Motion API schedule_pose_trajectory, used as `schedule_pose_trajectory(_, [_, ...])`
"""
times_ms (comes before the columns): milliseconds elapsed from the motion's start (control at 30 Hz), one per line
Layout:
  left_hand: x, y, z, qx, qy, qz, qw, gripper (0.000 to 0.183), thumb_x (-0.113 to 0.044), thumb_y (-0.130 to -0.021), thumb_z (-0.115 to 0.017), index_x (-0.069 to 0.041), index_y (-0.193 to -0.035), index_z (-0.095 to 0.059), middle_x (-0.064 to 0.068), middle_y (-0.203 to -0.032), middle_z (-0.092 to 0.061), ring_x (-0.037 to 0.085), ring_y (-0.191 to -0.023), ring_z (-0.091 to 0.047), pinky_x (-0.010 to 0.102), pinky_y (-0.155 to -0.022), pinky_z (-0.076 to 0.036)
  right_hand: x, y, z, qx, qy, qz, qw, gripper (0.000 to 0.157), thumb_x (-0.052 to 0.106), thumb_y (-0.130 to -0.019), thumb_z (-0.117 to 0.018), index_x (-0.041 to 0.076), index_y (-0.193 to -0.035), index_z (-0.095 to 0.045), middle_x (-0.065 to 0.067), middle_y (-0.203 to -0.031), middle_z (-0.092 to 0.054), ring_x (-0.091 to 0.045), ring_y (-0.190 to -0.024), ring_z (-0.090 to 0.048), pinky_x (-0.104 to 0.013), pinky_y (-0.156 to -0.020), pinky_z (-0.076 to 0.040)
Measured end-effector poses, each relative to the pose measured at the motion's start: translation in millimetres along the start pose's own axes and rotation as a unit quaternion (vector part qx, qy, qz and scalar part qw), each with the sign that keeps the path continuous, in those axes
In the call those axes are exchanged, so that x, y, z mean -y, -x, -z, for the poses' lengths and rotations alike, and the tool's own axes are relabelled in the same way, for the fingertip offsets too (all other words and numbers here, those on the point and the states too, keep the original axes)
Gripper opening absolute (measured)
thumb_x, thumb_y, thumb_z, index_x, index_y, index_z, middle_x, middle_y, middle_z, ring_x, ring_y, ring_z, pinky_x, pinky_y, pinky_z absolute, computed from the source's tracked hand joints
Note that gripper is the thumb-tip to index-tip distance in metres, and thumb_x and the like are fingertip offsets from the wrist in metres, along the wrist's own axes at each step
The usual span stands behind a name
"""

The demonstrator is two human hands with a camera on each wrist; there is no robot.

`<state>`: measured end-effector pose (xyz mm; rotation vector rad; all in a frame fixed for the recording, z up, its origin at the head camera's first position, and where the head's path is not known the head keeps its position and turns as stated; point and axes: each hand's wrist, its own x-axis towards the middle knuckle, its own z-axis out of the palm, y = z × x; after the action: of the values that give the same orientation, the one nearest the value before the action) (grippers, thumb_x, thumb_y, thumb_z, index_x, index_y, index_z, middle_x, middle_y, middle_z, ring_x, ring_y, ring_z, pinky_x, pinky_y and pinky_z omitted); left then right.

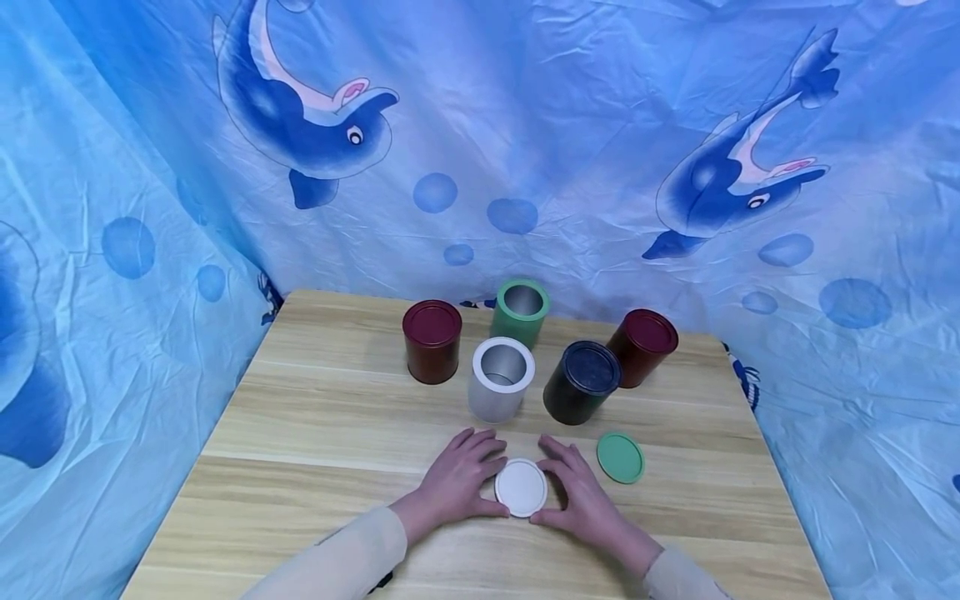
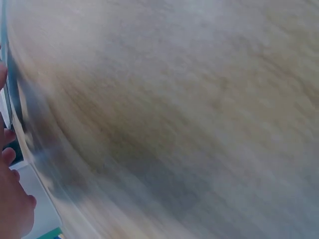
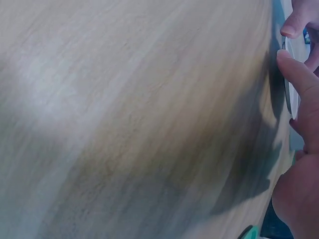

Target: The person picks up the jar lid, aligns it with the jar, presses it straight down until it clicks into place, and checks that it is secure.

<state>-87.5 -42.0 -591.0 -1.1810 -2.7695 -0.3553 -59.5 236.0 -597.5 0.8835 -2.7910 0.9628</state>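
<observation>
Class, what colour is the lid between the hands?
The lid is white, clearest in the head view.

One desk [image 1: 315, 417] carries five canisters — two dark red canisters [image 1: 432, 354] [image 1: 637, 358], one green canister [image 1: 516, 327], one white canister [image 1: 495, 402] and one black canister [image 1: 572, 396]. There are two loose lids — a white lid [image 1: 521, 488], a green lid [image 1: 621, 457] — and two hands [image 1: 459, 483] [image 1: 585, 497].

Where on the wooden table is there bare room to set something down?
Free: the table left of the left hand and left maroon canister, and right of the green lid. Crowded: around the white lid, white canister, green canister and black canister.
</observation>
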Motion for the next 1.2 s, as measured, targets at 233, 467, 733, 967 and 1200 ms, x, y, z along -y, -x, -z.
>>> schedule_pose_trajectory(233, [3.8,4.2,10.6,-0.037,-0.001,-0.008,0.9993,0.079,-0.079,-0.078,-0.078,-0.02,-0.129,-0.078,0.0,-0.146,-0.066,0.026,-0.144,-0.053,0.053,-0.121,-0.041,13,-3,9.3,-0.003,-0.007,-0.015,1.0,0.081,0.041,-0.067,-0.102,0.006,-0.131,-0.068,-0.019,-0.167,-0.041,-0.038,-0.153,-0.041,-0.064,-0.124,-0.026])
schedule_pose_trajectory(467, [8.5,8.0,29.5,-0.098,-0.008,-0.03,0.9947,0.078,-0.078,-0.076,-0.08,-0.019,-0.128,-0.078,0.002,-0.144,-0.067,0.027,-0.14,-0.058,0.053,-0.118,-0.045,25,-12,20.6,-0.027,-0.021,0.011,0.999,0.081,0.034,-0.068,-0.102,0.004,-0.134,-0.066,-0.021,-0.167,-0.041,-0.043,-0.15,-0.042,-0.042,-0.133,-0.016])
schedule_pose_trajectory(733, [15.8,5.2,56.9,-0.185,0.032,-0.054,0.9807,0.077,-0.069,-0.072,-0.09,-0.016,-0.126,-0.079,0.007,-0.141,-0.069,0.032,-0.139,-0.06,0.055,-0.118,-0.046,39,-29,38.2,-0.06,-0.019,0.052,0.997,0.08,0.029,-0.066,-0.103,0.008,-0.133,-0.066,-0.022,-0.164,-0.045,-0.047,-0.147,-0.044,-0.051,-0.132,-0.019])
schedule_pose_trajectory(967, [23.5,-4.5,76.8,-0.221,0.011,-0.078,0.972,0.079,-0.071,-0.07,-0.09,-0.015,-0.123,-0.079,0.008,-0.139,-0.07,0.032,-0.136,-0.062,0.055,-0.114,-0.049,46,-43,53.0,-0.061,-0.035,0.062,0.996,0.08,0.025,-0.068,-0.103,0.008,-0.136,-0.064,-0.024,-0.164,-0.042,-0.042,-0.15,-0.042,-0.048,-0.134,-0.013])
schedule_pose_trajectory(1200, [30.9,-14.0,91.2,-0.214,0.026,-0.073,0.9738,0.075,-0.068,-0.071,-0.092,-0.016,-0.124,-0.079,0.008,-0.141,-0.069,0.031,-0.139,-0.06,0.055,-0.117,-0.046,49,-56,66.5,-0.089,-0.033,0.097,0.991,0.08,0.024,-0.068,-0.103,0.003,-0.135,-0.064,-0.026,-0.164,-0.043,-0.042,-0.152,-0.04,-0.065,-0.129,-0.018])
